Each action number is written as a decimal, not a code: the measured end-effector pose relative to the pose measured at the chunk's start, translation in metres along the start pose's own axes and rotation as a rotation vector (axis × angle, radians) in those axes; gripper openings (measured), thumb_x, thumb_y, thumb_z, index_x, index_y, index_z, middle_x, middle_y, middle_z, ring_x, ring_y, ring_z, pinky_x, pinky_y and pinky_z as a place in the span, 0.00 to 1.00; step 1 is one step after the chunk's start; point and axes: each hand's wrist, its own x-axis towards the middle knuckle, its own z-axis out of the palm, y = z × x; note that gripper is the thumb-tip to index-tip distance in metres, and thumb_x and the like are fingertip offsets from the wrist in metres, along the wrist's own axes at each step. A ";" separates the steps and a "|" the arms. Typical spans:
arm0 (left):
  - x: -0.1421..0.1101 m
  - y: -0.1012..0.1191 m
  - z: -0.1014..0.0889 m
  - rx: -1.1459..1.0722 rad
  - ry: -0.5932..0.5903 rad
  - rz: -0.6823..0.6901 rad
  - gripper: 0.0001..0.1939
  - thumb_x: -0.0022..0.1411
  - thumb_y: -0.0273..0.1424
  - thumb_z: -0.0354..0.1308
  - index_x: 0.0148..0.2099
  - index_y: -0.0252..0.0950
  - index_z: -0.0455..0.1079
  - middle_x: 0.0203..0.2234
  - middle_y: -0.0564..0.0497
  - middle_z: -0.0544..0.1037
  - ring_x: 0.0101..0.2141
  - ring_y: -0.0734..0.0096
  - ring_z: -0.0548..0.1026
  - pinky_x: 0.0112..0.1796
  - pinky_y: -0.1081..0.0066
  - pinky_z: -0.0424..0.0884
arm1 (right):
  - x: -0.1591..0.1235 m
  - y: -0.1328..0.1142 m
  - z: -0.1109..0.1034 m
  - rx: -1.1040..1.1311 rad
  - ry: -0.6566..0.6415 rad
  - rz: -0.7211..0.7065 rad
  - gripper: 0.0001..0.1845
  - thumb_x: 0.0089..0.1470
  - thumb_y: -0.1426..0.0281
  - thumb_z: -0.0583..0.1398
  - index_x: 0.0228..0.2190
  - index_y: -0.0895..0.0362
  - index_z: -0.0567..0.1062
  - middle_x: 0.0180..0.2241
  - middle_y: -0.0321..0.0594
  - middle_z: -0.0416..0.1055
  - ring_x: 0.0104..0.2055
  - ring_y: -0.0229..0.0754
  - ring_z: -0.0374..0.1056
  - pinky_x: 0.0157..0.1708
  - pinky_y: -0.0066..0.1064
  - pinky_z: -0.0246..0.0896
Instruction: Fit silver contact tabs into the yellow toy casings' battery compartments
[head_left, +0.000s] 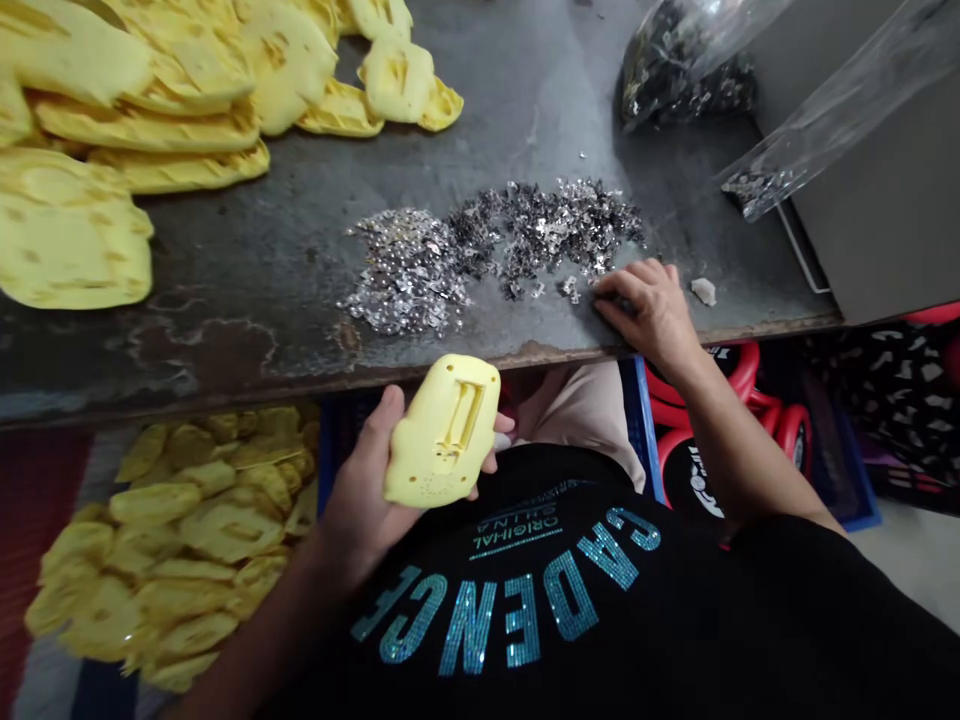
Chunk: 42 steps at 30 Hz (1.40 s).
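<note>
Black T-shirt [517, 620] covers my chest, its teal sequinned letters upside down to me, spelling CADENCE, with ORIGINAL in smaller print above. Just past it, my left hand [360, 500] holds a yellow moulded plastic casing [442, 432] over my lap, below the table's edge; my left fingers [504, 424] curl up behind it, grasping it firmly. Its long axis slants from lower left up towards the table, and its rectangular socket faces me. My left hand is the nearer to it; my right hand [645, 315] lies well apart, up on the table. Down to the left sits a heap of loose yellow casings [172, 540], and to the right are a blue plastic crate [641, 430] and red plastic hoops [742, 365]. Beyond, on the dark rust-stained steel table [225, 375], my right fingers [626, 285] curl against the edge of a spread of silver metal scraps [495, 250]; whether they pinch anything, I cannot tell. Farther off lie stacked yellow casings [135, 110] and a clear plastic bag of dark scraps [682, 70].
</note>
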 end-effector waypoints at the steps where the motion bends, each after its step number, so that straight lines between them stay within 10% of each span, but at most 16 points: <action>1: -0.001 0.000 0.002 -0.005 0.007 0.007 0.45 0.74 0.72 0.59 0.62 0.37 0.89 0.51 0.37 0.94 0.33 0.54 0.89 0.25 0.67 0.83 | -0.004 0.000 0.000 -0.001 0.013 0.004 0.08 0.75 0.62 0.65 0.47 0.48 0.85 0.47 0.47 0.85 0.54 0.64 0.76 0.60 0.60 0.67; 12: 0.005 -0.003 0.013 -0.093 0.050 -0.086 0.37 0.75 0.62 0.66 0.69 0.39 0.85 0.54 0.38 0.93 0.40 0.44 0.93 0.33 0.53 0.92 | -0.059 0.016 -0.007 0.214 0.245 0.057 0.08 0.73 0.61 0.67 0.41 0.48 0.85 0.40 0.40 0.84 0.45 0.53 0.78 0.53 0.51 0.73; 18: 0.008 -0.002 0.009 -0.162 -0.166 -0.054 0.30 0.73 0.53 0.74 0.67 0.42 0.88 0.56 0.39 0.94 0.44 0.42 0.95 0.41 0.50 0.95 | -0.049 0.016 -0.007 0.236 0.278 0.117 0.06 0.70 0.65 0.67 0.40 0.49 0.86 0.39 0.40 0.84 0.44 0.51 0.78 0.53 0.48 0.71; 37: 0.002 -0.002 0.015 -0.119 -0.092 -0.085 0.33 0.71 0.57 0.73 0.65 0.40 0.88 0.56 0.36 0.93 0.44 0.41 0.95 0.40 0.54 0.94 | -0.036 0.030 -0.023 0.293 0.104 0.108 0.05 0.65 0.67 0.66 0.36 0.51 0.84 0.34 0.38 0.83 0.37 0.47 0.75 0.45 0.41 0.68; 42: 0.001 0.001 0.021 -0.125 -0.094 -0.092 0.30 0.68 0.55 0.78 0.63 0.42 0.90 0.54 0.38 0.94 0.43 0.42 0.95 0.40 0.53 0.94 | -0.041 0.033 -0.019 0.224 0.227 0.161 0.10 0.68 0.65 0.64 0.41 0.51 0.86 0.39 0.42 0.87 0.41 0.51 0.79 0.48 0.44 0.69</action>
